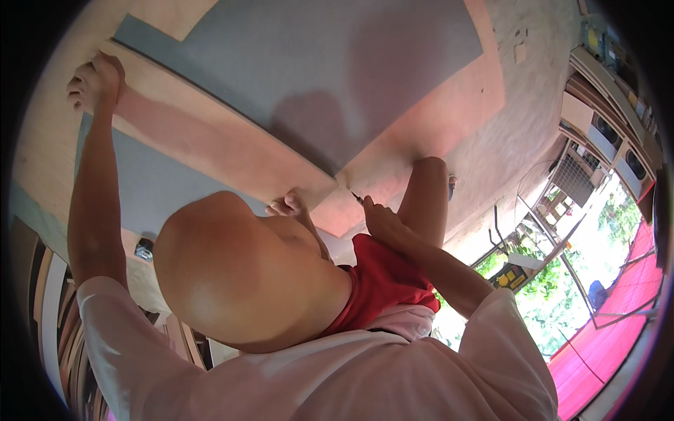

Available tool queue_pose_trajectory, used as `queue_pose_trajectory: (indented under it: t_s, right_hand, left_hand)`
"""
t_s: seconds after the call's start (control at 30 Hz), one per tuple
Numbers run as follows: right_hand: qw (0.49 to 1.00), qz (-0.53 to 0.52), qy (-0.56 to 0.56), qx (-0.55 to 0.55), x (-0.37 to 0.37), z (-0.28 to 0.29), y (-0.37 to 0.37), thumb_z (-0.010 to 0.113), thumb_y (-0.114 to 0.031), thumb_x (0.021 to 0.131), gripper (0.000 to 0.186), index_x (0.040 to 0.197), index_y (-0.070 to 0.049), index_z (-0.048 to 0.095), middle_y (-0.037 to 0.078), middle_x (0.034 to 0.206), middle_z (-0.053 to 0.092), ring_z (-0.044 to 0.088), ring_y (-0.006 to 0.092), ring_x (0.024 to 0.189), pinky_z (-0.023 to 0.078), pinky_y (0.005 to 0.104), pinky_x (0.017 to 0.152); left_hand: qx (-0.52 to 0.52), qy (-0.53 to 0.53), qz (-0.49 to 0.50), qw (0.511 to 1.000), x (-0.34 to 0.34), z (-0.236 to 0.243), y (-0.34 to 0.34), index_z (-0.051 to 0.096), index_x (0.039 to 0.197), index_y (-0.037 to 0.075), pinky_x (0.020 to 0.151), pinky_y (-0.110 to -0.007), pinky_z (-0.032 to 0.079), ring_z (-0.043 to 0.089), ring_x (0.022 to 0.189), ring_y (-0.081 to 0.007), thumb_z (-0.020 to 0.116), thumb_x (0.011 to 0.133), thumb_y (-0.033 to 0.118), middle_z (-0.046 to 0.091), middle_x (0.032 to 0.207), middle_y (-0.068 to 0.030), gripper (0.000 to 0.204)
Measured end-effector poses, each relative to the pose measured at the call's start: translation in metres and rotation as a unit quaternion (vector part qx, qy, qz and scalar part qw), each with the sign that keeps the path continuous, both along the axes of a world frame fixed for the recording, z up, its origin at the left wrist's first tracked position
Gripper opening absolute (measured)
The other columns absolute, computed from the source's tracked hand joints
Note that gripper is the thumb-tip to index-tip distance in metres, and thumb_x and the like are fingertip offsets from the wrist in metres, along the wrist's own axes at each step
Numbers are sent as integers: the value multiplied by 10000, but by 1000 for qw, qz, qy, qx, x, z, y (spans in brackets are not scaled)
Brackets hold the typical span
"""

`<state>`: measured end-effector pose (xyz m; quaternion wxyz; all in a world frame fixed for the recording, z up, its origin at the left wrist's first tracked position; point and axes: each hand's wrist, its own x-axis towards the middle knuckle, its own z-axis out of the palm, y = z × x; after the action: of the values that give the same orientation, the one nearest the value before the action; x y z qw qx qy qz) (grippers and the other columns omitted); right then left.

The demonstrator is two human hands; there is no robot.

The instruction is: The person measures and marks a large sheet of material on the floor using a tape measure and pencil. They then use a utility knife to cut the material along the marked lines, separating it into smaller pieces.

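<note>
A pale plywood strip [217, 137] lies slantwise across a grey-surfaced sheet [281, 56], with grey showing on both sides of it. At the strip's far left end, my left hand [102, 81] has its fingers curled over the wood. My right hand [385, 223] is closed round a thin, dark, pointed tool [357, 196]; its exact kind is too small to make out. The tool's tip is near the strip's close right end, by a corner of the grey sheet. My bent left leg covers part of the strip's near side.
My toes [286, 205] rest by the strip's near edge. Light wood [456, 116] borders the grey sheet on the worn floor [530, 91]. Boards [53, 309] stand at the lower left. A wire grid [574, 181] and more panels [579, 112] stand at the right, by a bright opening.
</note>
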<state>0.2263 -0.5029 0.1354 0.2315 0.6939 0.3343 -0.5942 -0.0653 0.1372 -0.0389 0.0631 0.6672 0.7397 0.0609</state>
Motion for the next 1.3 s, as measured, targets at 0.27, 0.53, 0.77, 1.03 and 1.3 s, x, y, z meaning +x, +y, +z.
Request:
queue_pose_trajectory:
  t_s: [0.27,0.53,0.77,1.03,1.3]
  right_hand:
    - [971,181,-64,144,31,-4,25,609,-154,970,425,1381,-91,522,189,1393,534,512,398,1338,361,661,1132]
    - [886,-156,-239,367,265,-77,258,671,-568,966,942,1554,93,347,342,1556,419,386,475,1473,344,519,1210]
    - [892,-46,-374,251,425,-115,351,706,-823,789,1160,1528,44,486,297,1501,545,540,404,1401,440,496,1156]
    - [929,-202,-118,287,453,5,330,772,-457,949,644,1358,6,591,189,1398,645,555,219,1328,434,379,1095]
    - [909,-149,-73,381,405,165,333,786,-199,932,249,1049,-68,610,-8,1011,640,565,104,1001,428,298,938]
  left_hand:
    - [-9,21,12,1000,1,-10,-2,470,1505,96,1132,-610,278,341,1396,-471,366,992,722,365,1542,-251,816]
    - [-19,101,39,994,-8,17,-16,483,1470,76,1119,-593,313,389,1352,-439,368,1020,662,397,1513,-228,747]
    - [-3,34,-2,999,29,44,-25,573,1326,64,1107,-604,294,401,1336,-447,416,1034,506,452,1455,-219,553]
    - [10,22,-8,1000,24,39,-27,581,1278,112,1111,-596,295,383,1358,-401,398,1043,567,457,1457,-160,544]
    - [23,14,-10,1000,29,36,-23,594,1278,124,1134,-596,274,359,1384,-382,399,1042,570,458,1462,-151,541]
